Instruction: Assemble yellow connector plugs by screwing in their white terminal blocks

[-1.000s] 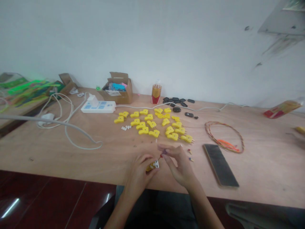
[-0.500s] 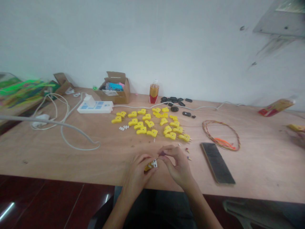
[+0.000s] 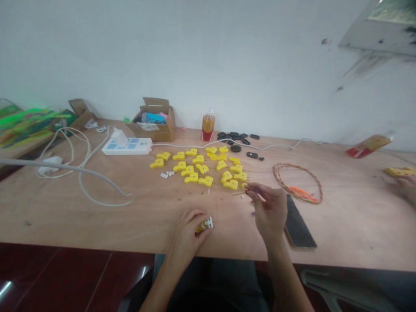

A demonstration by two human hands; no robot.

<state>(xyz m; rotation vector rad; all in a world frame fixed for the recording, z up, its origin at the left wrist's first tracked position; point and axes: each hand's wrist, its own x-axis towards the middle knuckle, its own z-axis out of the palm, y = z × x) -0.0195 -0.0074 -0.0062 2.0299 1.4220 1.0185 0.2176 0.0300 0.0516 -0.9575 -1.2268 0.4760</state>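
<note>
My left hand [image 3: 188,232] is closed around a yellow plug [image 3: 201,227] near the table's front edge. The plug's white end, with small metal parts, points right past my fingertips; my fingers cover most of its body. Up and to the right, my right hand [image 3: 269,208] pinches a small screwdriver [image 3: 239,193], its thin shaft pointing left. Most of its dark purplish handle is hidden in my fingers. Beyond it lie several yellow plugs [image 3: 205,181] with metal pins, the nearest partly behind my right fingers.
A phone [image 3: 299,223] lies right of my right hand, below a coil of wire [image 3: 297,184]. Small white pieces [image 3: 164,175], black parts [image 3: 234,135], a bottle [image 3: 208,125], a cardboard box [image 3: 167,130] and a power strip [image 3: 130,146] stand farther back. Another person's hand [image 3: 407,188] is at the right edge.
My right hand has moved up and right with the screwdriver, away from the plug. My left hand keeps its grip. The view has shifted slightly.
</note>
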